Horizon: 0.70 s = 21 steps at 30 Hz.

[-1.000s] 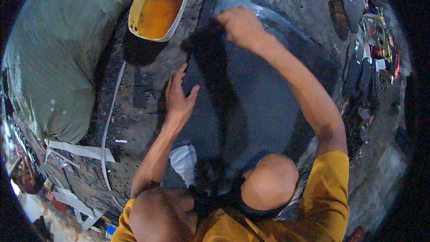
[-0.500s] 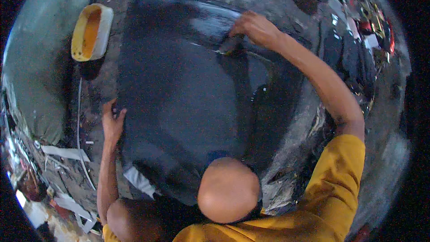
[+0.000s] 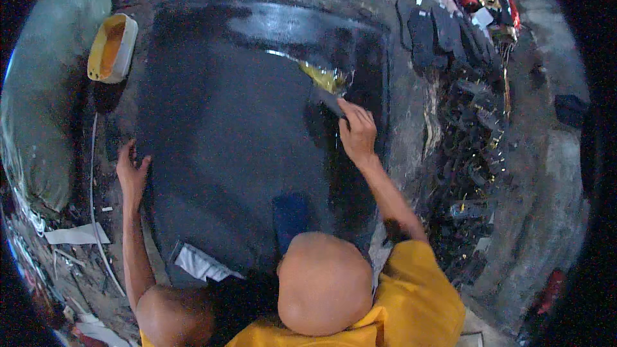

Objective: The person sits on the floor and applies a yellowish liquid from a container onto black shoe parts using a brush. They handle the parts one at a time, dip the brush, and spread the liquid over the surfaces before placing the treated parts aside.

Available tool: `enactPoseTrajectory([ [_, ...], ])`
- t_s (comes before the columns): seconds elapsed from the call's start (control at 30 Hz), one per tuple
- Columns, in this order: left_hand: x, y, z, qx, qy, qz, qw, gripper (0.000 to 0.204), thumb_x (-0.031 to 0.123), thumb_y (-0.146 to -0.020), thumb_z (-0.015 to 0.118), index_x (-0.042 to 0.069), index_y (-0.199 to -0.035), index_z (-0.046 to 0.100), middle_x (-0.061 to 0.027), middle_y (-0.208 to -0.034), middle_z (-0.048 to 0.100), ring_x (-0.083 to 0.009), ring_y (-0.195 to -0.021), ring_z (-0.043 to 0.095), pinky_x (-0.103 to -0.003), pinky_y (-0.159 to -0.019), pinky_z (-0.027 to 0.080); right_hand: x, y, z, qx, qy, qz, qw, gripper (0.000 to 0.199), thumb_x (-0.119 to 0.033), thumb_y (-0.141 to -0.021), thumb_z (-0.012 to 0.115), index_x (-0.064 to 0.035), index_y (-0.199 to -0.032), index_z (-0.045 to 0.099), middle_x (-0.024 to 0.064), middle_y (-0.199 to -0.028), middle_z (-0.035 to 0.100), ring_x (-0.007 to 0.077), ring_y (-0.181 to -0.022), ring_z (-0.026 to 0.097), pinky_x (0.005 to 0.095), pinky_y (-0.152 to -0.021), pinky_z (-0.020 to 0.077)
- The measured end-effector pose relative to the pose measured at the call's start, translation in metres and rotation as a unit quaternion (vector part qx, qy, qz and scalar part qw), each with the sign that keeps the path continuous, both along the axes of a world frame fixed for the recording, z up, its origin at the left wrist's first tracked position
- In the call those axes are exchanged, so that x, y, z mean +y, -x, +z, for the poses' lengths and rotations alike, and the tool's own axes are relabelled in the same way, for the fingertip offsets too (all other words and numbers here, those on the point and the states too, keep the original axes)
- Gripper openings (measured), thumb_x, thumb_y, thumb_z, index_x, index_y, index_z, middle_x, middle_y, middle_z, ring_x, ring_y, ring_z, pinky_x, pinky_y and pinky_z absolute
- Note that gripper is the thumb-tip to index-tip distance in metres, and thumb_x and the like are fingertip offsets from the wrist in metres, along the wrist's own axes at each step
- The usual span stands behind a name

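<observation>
A large black sheet (image 3: 244,122) lies flat, dull over much of its face and glossy wet along the far side. My right hand (image 3: 358,132) is closed around a dark flat spreader (image 3: 329,101), whose far end touches the sheet. At that end sits a smear of yellowish, glue-like liquid (image 3: 326,79). By the sheet's left edge rests my left hand (image 3: 133,170), fingers apart and holding nothing; I cannot tell whether it touches the edge. Near my knees, a dark blue piece (image 3: 290,215) and a folded whitish piece (image 3: 199,262) lie on the sheet.
A whitish oblong tub (image 3: 131,42) with an orange-brown inside stands at the far left, beside a big greenish sack (image 3: 45,90). A thin pale cord (image 3: 94,180) runs along the floor there. Many dark cut pieces (image 3: 472,148) are heaped to the right.
My right hand has drawn the spreader nearer to me from the far side, and the yellowish liquid now shows. My left hand stays by the left edge. The whole view has shifted somewhat.
</observation>
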<state>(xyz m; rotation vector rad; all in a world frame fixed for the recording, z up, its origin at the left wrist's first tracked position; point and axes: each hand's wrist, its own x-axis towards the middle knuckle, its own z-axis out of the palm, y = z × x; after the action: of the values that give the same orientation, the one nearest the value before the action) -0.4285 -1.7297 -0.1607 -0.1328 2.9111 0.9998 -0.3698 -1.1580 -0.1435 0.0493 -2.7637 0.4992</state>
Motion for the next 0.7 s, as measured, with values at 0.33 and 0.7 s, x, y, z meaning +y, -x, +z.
enactPoseTrajectory([
  [0.33, -0.022, -0.026, -0.054, -0.047, -0.141, 0.035, 0.988, 0.058, 0.015, -0.084, 0.079, 0.005, -0.136, 0.055, -0.0139, -0.131, 0.063, -0.0280, -0.118, 0.060, -0.039, -0.097, 0.049, 0.004, 0.135, -0.024, -0.103, -0.083, -0.230, 0.964, 0.044, -0.041, -0.081, 0.073, -0.0013, -0.098, 0.074, 0.0261, -0.103, 0.071, 0.0473, -0.098, 0.067, 0.0548, -0.088, 0.0516],
  [0.7, -0.015, -0.031, -0.027, -0.043, -0.184, 0.067, 0.980, 0.058, 0.007, -0.085, 0.076, 0.004, -0.137, 0.052, -0.0191, -0.128, 0.062, -0.0324, -0.118, 0.060, -0.043, -0.098, 0.048, -0.345, 0.303, -0.018, -0.133, -0.064, 0.047, 0.988, 0.038, -0.037, -0.081, 0.072, -0.0051, -0.103, 0.074, 0.0242, -0.101, 0.072, 0.0444, -0.097, 0.069, 0.0533, -0.084, 0.0552],
])
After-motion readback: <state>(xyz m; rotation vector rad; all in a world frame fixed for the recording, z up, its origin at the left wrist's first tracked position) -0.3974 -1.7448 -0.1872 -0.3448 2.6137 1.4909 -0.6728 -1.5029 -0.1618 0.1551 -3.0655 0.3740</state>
